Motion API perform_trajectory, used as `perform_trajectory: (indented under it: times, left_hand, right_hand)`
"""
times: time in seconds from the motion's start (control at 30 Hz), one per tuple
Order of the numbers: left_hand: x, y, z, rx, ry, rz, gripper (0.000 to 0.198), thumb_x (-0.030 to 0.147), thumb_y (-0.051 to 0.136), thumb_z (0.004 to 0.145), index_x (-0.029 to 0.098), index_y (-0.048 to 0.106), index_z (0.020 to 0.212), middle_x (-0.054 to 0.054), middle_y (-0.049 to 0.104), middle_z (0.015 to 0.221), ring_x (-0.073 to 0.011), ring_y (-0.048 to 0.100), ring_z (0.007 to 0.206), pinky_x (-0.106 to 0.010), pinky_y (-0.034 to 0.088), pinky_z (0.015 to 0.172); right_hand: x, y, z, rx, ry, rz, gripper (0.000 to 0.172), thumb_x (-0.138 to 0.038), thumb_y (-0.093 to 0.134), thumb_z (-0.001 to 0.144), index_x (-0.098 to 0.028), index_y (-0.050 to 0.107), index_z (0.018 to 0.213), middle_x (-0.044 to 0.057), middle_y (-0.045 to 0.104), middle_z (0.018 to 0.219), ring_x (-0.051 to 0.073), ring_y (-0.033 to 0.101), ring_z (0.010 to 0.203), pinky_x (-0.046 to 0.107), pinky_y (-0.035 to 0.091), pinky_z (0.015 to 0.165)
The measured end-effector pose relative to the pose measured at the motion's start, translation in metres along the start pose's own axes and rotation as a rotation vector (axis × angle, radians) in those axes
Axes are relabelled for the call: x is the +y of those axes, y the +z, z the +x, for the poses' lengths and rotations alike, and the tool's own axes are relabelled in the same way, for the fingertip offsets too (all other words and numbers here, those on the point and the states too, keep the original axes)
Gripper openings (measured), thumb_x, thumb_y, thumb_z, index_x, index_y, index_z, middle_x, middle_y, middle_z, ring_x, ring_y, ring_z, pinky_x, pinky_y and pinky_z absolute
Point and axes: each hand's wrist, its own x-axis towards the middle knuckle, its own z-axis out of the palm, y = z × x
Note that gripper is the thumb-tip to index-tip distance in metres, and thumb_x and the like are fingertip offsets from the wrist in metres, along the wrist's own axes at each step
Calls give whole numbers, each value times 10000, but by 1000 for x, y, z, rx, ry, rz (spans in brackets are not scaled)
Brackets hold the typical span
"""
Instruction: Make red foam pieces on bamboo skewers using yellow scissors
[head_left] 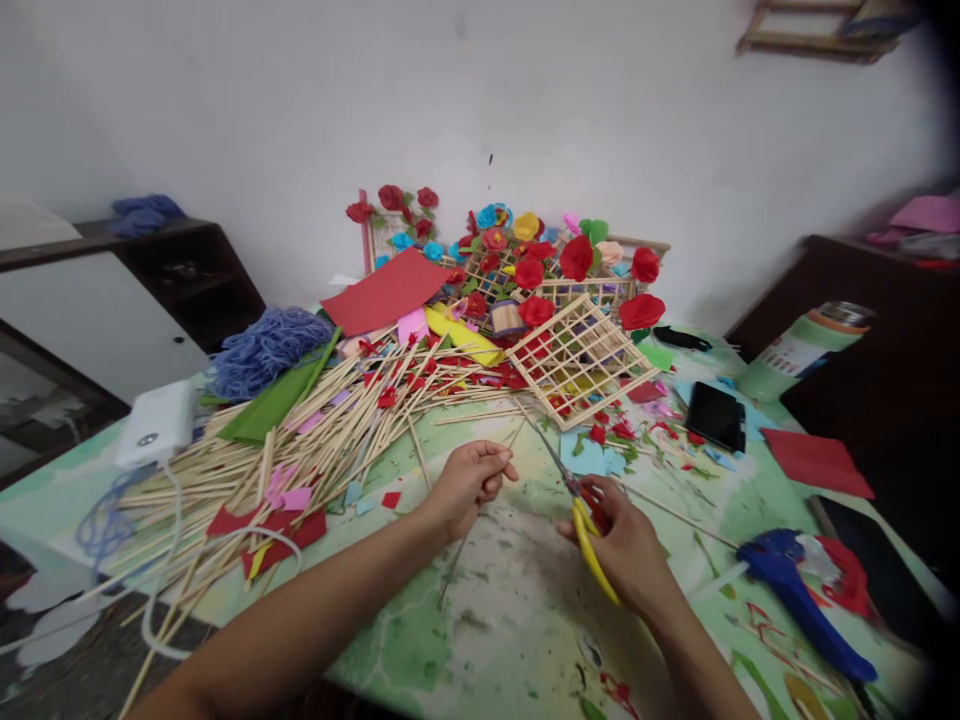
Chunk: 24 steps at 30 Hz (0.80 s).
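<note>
One stick (454, 560) pinched in left hand (469, 482), scissors (576, 505) beside in right hand (628, 548).

- The left hand (469, 485) is curled in a loose fist with its back turned up.
- Its thumb and first finger are pinched tight, and the tips point toward the right hand (626, 545).
- The left arm is bare, long and nearly straight behind those fingers.
- The right hand is closed too, with the fingers curled under and the knuckles up.
- Its fingertips sit near the left fingertips but do not touch them.
- The right arm is bare behind its fingers.
</note>
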Motion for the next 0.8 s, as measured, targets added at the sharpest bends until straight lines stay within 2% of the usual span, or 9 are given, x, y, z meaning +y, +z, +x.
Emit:
perform_trajectory:
  times: [0.1, 0.2, 0.33, 0.53, 0.8]
  left_hand:
    - [7, 2, -4, 30, 71, 105, 207, 285, 610, 712, 118, 499, 764, -31, 605, 632, -12, 314, 390, -154, 164, 383]
    - [11, 4, -6, 24, 104, 166, 197, 278, 600, 716, 123, 496, 780, -26, 615, 614, -19, 326, 388, -157, 200, 393]
    - [11, 6, -9, -26, 84, 196, 195, 273, 602, 702, 122, 506, 778, -27, 618, 584, -20, 310, 364, -166, 196, 383]
    - [13, 9, -14, -100, 54, 225, 163, 238, 606, 668, 111, 546, 751, -26, 609, 553, -27, 331, 363, -172, 202, 379]
    - [16, 11, -19, -145, 45, 257, 207, 295, 630, 672, 107, 554, 713, -32, 607, 549, -27, 333, 367, -177, 213, 384]
  right_hand:
    - [-6, -1, -6, -57, 7, -120, 457, -360, 586, 644, -249, 520, 1082, 29, 675, 802, 199, 610, 615, 253, 382, 524]
    - [-9, -2, -10, -93, -32, -171, 524, -343, 580, 656, -256, 491, 1165, 64, 671, 930, 230, 624, 730, 267, 403, 576]
    - [-15, -3, -13, -128, -123, -130, 599, -313, 562, 665, -233, 447, 1248, 88, 623, 1080, 239, 604, 870, 282, 427, 654]
    - [-24, -1, -17, -185, -126, -57, 654, -326, 578, 662, -205, 423, 1286, 105, 601, 1102, 256, 579, 920, 310, 438, 690]
    - [-33, -1, -18, -207, -120, 86, 664, -322, 587, 669, -210, 408, 1299, 89, 592, 1119, 240, 573, 918, 322, 442, 751]
